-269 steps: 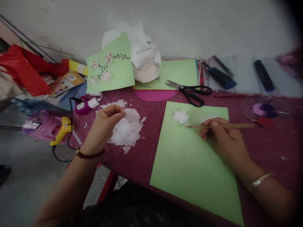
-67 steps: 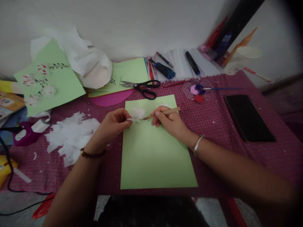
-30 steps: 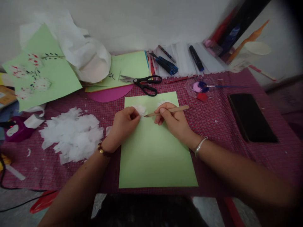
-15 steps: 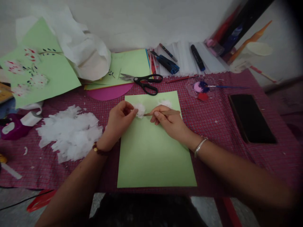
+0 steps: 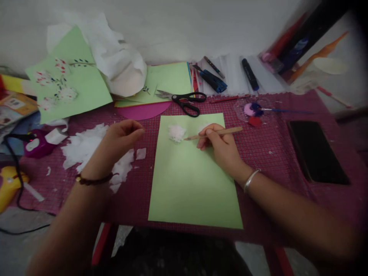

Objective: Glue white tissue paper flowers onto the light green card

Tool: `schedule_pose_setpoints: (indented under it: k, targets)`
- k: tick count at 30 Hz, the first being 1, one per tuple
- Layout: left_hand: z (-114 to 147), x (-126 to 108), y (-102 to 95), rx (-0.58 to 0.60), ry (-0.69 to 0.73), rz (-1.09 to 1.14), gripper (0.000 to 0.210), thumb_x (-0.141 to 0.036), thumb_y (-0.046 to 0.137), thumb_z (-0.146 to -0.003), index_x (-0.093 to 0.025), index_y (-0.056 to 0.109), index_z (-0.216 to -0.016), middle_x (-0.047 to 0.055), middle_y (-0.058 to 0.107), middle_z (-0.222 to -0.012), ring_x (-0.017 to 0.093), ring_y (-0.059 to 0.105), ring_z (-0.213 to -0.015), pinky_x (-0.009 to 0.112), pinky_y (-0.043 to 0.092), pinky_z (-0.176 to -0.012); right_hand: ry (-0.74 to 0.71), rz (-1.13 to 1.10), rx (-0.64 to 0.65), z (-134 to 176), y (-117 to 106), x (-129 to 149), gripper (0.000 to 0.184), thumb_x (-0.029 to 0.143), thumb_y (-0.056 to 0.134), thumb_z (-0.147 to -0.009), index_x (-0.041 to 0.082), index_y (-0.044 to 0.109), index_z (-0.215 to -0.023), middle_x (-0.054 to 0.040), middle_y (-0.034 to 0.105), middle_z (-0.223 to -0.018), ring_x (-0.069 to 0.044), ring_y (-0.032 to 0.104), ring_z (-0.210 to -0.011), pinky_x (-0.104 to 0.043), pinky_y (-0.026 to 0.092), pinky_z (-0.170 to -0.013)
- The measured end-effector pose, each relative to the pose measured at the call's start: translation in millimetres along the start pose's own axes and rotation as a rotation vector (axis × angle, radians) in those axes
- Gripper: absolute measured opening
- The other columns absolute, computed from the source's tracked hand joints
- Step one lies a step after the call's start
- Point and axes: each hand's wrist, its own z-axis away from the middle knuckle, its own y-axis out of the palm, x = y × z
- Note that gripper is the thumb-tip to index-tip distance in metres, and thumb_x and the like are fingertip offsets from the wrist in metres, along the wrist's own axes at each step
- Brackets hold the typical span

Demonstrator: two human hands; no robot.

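My right hand (image 5: pixel 220 143) is closed round a wooden pencil (image 5: pixel 234 130), its pointed end just right of a round tuft of white tissue (image 5: pixel 176 133). That tuft sits near the top left of a light green paper sheet (image 5: pixel 195 184). A second white tuft (image 5: pixel 203 125) is partly hidden behind my right hand. My left hand (image 5: pixel 122 136) hovers by a pile of cut white tissue pieces (image 5: pixel 83 147), fingers curled in; nothing shows at its fingertips. One loose tissue square (image 5: pixel 141 153) lies right of the pile.
Black-handled scissors (image 5: pixel 184 100) lie above the sheet, near a blue cutter (image 5: pixel 214 81) and a marker (image 5: pixel 250 74). On the right are a paint palette (image 5: pixel 253 109) with a brush and a phone (image 5: pixel 317 151). A decorated green card (image 5: pixel 83 92) and a yellow glue gun (image 5: pixel 10 186) are left.
My left hand has left the tissue tuft and moved left to the tissue pile. My right hand keeps the pencil, its tip slightly farther from the tuft. The view has shifted left.
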Motion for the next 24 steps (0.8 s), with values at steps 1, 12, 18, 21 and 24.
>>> schedule_pose_setpoints:
  k: [1,12,18,21,24]
  targets:
    - [4,4,-9.2,0.014,0.005,-0.040,0.013,-0.030,0.064,-0.078,-0.017,0.062,-0.075,-0.002,0.055,-0.065,0.010,0.045,-0.057,0.024,0.035,-0.054,0.004,-0.007,0.008,0,0,0,0.020,0.033,0.051,-0.093,0.021,0.058,-0.079,0.0012,0.062,-0.059,-0.012,0.057,-0.054,-0.028,0.047,-0.055]
    - [28,37,-8.0,0.237,0.088,-0.384,0.012,-0.029,0.061,-0.078,-0.019,0.061,-0.073,0.002,0.058,-0.070,0.013,0.052,-0.063,0.027,0.041,-0.059,-0.012,0.038,0.072,0,-3,-3,0.021,0.042,0.056,-0.092,0.027,0.062,-0.079,-0.0025,0.062,-0.062,-0.017,0.057,-0.057,-0.035,0.049,-0.056]
    - [19,11,-20.2,0.171,0.040,-0.149,0.017,-0.034,0.067,-0.075,-0.019,0.060,-0.069,0.002,0.059,-0.069,0.012,0.051,-0.061,0.025,0.039,-0.054,-0.030,0.120,0.154,3,0,-1,0.019,0.036,0.055,-0.092,0.023,0.062,-0.082,-0.0001,0.063,-0.065,-0.014,0.060,-0.062,-0.030,0.049,-0.060]
    - [9,-10,-14.3,0.174,0.021,0.029,0.019,-0.033,0.070,-0.073,-0.019,0.058,-0.069,0.000,0.056,-0.067,0.011,0.048,-0.059,0.024,0.037,-0.053,-0.058,0.174,0.209,3,1,-2,0.020,0.033,0.054,-0.092,0.021,0.065,-0.081,-0.0014,0.065,-0.073,-0.013,0.061,-0.066,-0.029,0.049,-0.061]
    - [-6,-25,5.9,0.238,0.053,0.123,0.018,-0.030,0.069,-0.072,-0.019,0.056,-0.067,-0.001,0.052,-0.062,0.009,0.044,-0.056,0.024,0.034,-0.051,-0.073,0.201,0.199,1,2,-3,0.022,0.033,0.054,-0.093,0.020,0.067,-0.081,-0.0020,0.066,-0.078,-0.011,0.060,-0.065,-0.028,0.049,-0.060]
